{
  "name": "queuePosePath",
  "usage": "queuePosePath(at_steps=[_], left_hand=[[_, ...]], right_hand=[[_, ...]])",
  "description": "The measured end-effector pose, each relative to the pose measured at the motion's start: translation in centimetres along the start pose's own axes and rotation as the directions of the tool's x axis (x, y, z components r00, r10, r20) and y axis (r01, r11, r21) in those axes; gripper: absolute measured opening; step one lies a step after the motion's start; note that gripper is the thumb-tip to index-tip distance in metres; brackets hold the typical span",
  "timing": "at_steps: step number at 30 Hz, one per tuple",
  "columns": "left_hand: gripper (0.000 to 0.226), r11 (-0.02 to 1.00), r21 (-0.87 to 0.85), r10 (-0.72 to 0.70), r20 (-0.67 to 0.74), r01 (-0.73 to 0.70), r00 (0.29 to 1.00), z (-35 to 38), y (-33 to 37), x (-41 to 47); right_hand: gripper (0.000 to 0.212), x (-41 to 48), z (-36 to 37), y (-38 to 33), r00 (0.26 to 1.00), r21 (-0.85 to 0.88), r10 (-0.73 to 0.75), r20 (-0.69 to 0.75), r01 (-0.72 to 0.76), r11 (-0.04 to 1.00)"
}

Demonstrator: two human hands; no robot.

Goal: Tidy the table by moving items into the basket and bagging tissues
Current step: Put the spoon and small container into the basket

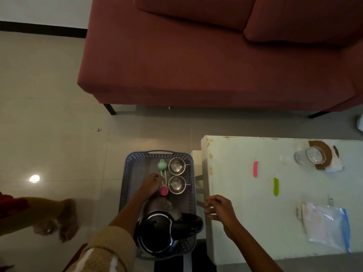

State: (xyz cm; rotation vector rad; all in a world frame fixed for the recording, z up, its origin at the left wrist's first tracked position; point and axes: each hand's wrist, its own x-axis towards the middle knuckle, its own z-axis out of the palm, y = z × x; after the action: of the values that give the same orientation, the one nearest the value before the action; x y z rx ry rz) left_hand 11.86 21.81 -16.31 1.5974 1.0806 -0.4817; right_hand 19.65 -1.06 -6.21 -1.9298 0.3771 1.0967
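Note:
A blue perforated basket (pixel 127 173) stands on the floor left of the white table (pixel 245 222). In it are two steel cups (pixel 176 165) (pixel 176 184), a green round-headed utensil (pixel 162 165), a pink round-headed utensil (pixel 164 191) and a black kettle (pixel 157 232). My left hand (pixel 150 184) reaches into the basket and pinches the pink utensil's thin handle beside the nearer cup. My right hand (pixel 219 209) hovers over the table's left edge, fingers loosely curled, holding nothing. On the table lies a clear zip bag (pixel 326 226) with a blue seal and pale contents.
A pink strip (pixel 255 169) and a green strip (pixel 276 186) lie mid-table. Two clear glasses (pixel 310 156) sit by a cork coaster (pixel 326 152) and a crumpled tissue (pixel 335 164) at the far right. A red sofa (pixel 196 65) stands behind. Feet in furry slippers (pixel 64 222) are at left.

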Motion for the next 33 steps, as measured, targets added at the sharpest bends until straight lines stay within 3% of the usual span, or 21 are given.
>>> queuePosePath(at_steps=[2, 8, 12, 17, 21, 24, 27, 33], left_hand=[[0.017, 0.999, -0.053, -0.009, -0.082, 0.005, 0.997, 0.0, 0.1, 0.9], [0.031, 0.994, -0.105, 0.029, -0.06, -0.035, 0.998, 0.8, 1.5, 2.0], [0.032, 0.983, -0.181, -0.018, -0.061, 0.007, 0.998, 0.8, 1.6, 1.3], [0.039, 0.998, -0.04, -0.055, -0.149, 0.05, 0.987, -0.7, 1.1, -0.6], [0.025, 0.978, 0.184, 0.121, -0.114, -0.099, 0.986, -1.6, 3.7, -4.8], [0.027, 0.972, 0.185, 0.165, -0.083, -0.147, 0.983, -1.5, 6.8, -7.5], [0.025, 0.929, 0.307, 0.23, -0.048, -0.205, 0.972, -0.4, 9.4, -9.7], [0.028, 0.802, 0.342, 0.513, 0.03, -0.491, 0.858, 3.8, 12.7, -16.6]], right_hand=[[0.014, 0.1, 0.1, 0.3, 1.0, 0.0, 0.005, 0.004, -0.005, 1.0], [0.014, 0.1, 0.3, 0.9, 1.0, -0.006, 0.016, 0.005, -0.016, 1.0], [0.014, 0.1, 0.5, 0.7, 1.0, -0.013, 0.011, 0.005, -0.011, 1.0], [0.013, -0.2, 0.5, -0.6, 1.0, -0.011, -0.014, -0.005, 0.014, 1.0], [0.011, -1.0, 0.4, -2.3, 0.998, 0.005, -0.068, -0.017, 0.068, 0.998], [0.011, -2.0, 0.3, -3.6, 0.993, 0.014, -0.12, -0.011, 0.12, 0.993], [0.012, -3.4, -0.4, -4.6, 0.986, 0.065, -0.168, -0.001, 0.168, 0.984], [0.014, -6.6, -4.3, -5.3, 0.981, 0.185, -0.186, 0.047, 0.174, 0.967]])
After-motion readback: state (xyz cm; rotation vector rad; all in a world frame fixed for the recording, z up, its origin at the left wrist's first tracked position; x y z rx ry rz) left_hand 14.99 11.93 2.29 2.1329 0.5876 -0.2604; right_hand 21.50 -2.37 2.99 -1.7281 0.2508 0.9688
